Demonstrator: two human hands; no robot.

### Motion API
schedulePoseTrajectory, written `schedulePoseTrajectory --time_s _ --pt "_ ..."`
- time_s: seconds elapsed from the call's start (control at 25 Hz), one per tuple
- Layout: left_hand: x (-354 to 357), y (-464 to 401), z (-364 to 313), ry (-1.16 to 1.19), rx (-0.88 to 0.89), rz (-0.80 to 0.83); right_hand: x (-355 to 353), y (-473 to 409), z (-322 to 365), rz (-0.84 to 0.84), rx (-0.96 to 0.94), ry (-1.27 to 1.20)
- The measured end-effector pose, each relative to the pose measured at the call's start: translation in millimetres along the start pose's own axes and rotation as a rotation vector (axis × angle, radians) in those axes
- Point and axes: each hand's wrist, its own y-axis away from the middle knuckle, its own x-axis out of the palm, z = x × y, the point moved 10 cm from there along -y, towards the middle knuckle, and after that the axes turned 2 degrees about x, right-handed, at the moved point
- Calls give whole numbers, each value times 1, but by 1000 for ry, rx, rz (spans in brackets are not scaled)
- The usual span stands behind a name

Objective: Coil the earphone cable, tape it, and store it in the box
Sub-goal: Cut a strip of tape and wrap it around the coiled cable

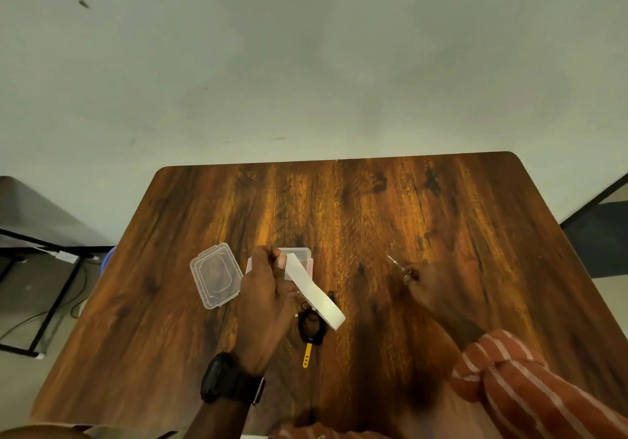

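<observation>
Wooden table (390,221) against a pale grey-green wall; a dark frame and cables on the floor at left, another dark table edge at far right.

Left hand (268,302), black watch (227,379) on the wrist, is raised over the table centre. Its thumb and fingers pinch the upper end of a white tape (312,290) strip. The strip runs down and right from the fingers, free end hanging over the cable.

Coiled black cable (311,328) lies flat on the table, just right of the left hand's heel and partly under the tape strip. A yellow tag (307,356) sticks out of the coil toward the near edge. No hand touches the coil.

Right hand (430,289), striped orange sleeve (523,384) behind it, is well right of the coil, low over the table. Fingers are curled round small scissors (402,268), blades pointing up-left toward the box. Blades look near closed; too small to be sure.

Clear box (300,255) sits just beyond the left hand, mostly hidden by the fingers and the tape; lid off. Clear lid (215,275) lies flat on the table left of the box, beside the left hand, not touching the coil.

Coil is between the two hands, much nearer the left, and on the near side of the box.
</observation>
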Motion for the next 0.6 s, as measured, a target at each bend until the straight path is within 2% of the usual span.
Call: schedulePoseTrajectory --time_s 0.12,0.2,0.28,0.36,0.44,0.52,0.6 --pt "1 -4 -9 -6 101 69 25 37 22 27 79 -613" --pt "-1 -7 -13 -22 166 84 27 70 47 17 62 -834" --pt "-4 -11 -19 -56 218 51 8 96 72 -112 -43 -812" --pt "-9 -16 -27 11 221 0 -10 115 96 -206 -157 -733" --pt "-13 -18 -39 41 276 -30 -16 124 114 -192 -207 -709" --pt "-14 -16 -47 19 347 -30 -14 121 115 -117 -169 -751" --pt "-14 -19 -45 45 348 -9 -14 120 115 -50 -130 -817"
